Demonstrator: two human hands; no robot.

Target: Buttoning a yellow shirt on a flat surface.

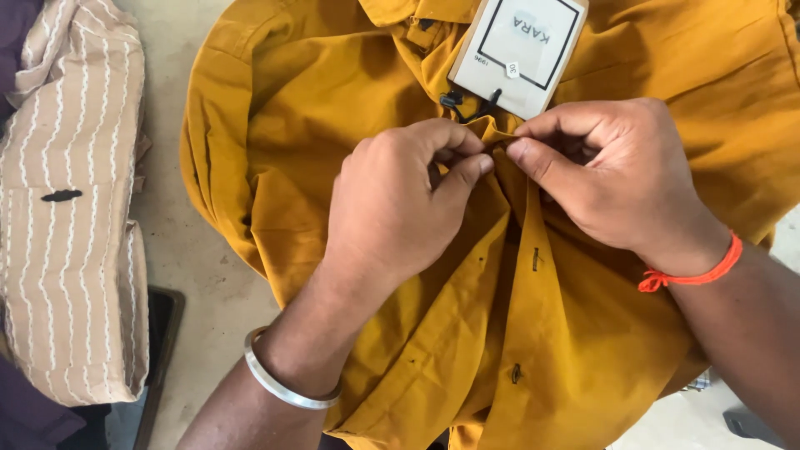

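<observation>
Across the centre and right of the head view lay a mustard-yellow shirt (600, 350), spread front-up on a pale work surface (196, 267) and filling the frame from about 11 o'clock round to 5 o'clock. At 9 o'clock, well apart from the hands, lay a folded beige garment with wavy white stripes (71, 208), a small dark mark on its front; beneath its lower edge a dark flat object (162, 333) showed only in part and could not be identified. The left hand (396, 204), entering from 7 o'clock with a silver bangle (279, 383) on the wrist, was closed in a pinch, thumb against forefinger, on the left edge of the shirt's front placket just below the collar. The right hand (621, 179), entering from 4 o'clock with an orange thread band (696, 271) at the wrist, likewise pinched the opposite edge of the placket, its thumb tip nearly touching the left thumb tip. Whether a button lay between the fingers could not be told. At 12 o'clock, just above both hands, a pale rectangular card tag with a black border (521, 50) hung from the collar (408, 10) by a black cord (467, 104). Below the hands, toward 6 o'clock, two vertical buttonholes (535, 258) stood open along the placket, with small dark buttons (481, 260) on the facing edge
</observation>
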